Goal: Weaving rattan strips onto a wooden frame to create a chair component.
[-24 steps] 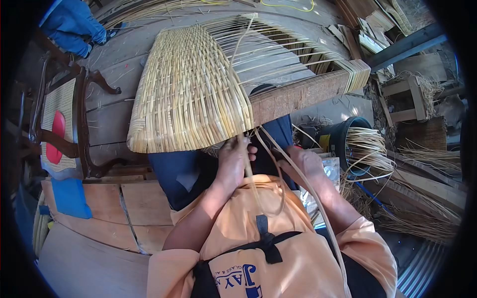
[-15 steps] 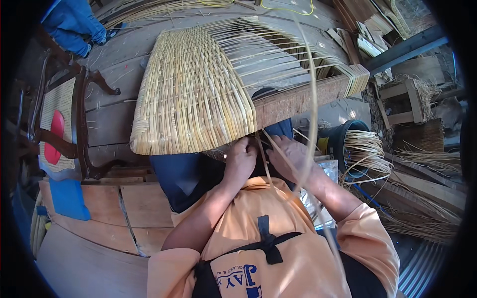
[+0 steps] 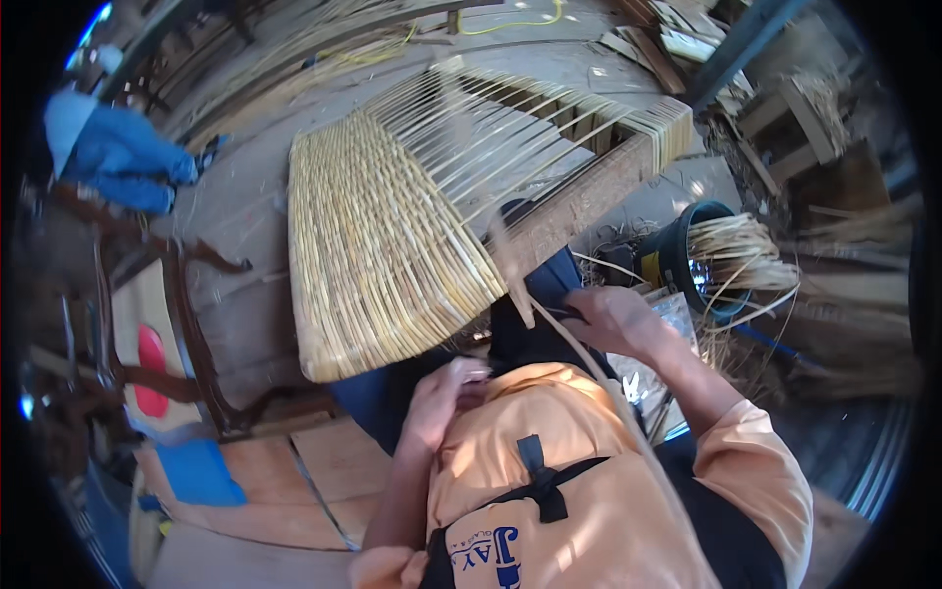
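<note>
Currently, the half-woven frame (image 3: pixel 581 204) is being worked, bare strands (image 3: pixel 505 128) remaining, left hand (image 3: pixel 444 396) and right hand (image 3: pixel 616 319) curled, grip unclear.

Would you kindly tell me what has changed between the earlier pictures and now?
The left hand has drawn back from the woven panel's near edge toward the orange shirt; the right hand has moved out rightward, leaving the hands apart. Whether either holds anything is unclear. The whole view has tilted. The panel remains only partly woven, and the bucket of strands still stands at the right.
</note>
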Available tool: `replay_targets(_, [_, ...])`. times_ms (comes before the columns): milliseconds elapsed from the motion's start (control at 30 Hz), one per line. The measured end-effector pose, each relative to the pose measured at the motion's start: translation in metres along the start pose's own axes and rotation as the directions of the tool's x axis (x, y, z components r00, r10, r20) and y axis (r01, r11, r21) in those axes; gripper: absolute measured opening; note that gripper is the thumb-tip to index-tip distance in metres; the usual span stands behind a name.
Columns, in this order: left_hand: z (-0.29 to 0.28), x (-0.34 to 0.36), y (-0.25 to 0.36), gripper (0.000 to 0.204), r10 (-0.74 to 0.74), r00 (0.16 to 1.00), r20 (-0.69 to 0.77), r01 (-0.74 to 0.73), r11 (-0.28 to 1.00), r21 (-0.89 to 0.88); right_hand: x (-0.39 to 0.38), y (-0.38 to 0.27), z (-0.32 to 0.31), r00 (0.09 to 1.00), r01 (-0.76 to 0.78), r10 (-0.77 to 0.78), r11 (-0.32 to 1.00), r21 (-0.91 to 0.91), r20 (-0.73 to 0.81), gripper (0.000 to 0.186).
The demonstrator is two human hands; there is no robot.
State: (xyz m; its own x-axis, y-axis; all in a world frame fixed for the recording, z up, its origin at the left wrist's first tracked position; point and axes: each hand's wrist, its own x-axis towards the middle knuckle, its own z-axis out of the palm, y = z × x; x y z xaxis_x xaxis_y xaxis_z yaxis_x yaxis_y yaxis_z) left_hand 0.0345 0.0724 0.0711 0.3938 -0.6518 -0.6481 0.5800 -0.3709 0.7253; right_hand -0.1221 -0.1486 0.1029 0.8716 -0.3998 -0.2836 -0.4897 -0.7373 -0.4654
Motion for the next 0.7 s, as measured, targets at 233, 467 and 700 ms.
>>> replay_targets(233, [-0.239, -0.075, 0.073, 0.037, 0.533, 0.841, 0.094, -0.52, 0.844, -0.134, -0.099, 0.047, 0.063, 0.811, -0.51, 0.561, 0.816, 0.273, -0.163, 0.03])
replay_targets(467, [-0.189, 0.073, 0.132, 0.064, 0.157, 0.987, -0.037, -0.158, 0.987, -0.038, -0.112, -0.05, 0.081, 0.738, -0.483, 0.515, 0.854, 0.19, -0.436, 0.024])
replay_targets(700, [-0.13, 0.037, 0.127, 0.056, 0.129, 0.981, -0.141, -0.117, 0.989, 0.094, -0.044, -0.161, 0.004, 0.722, 0.253, 0.055, 0.907, 0.337, -0.69, 0.053])
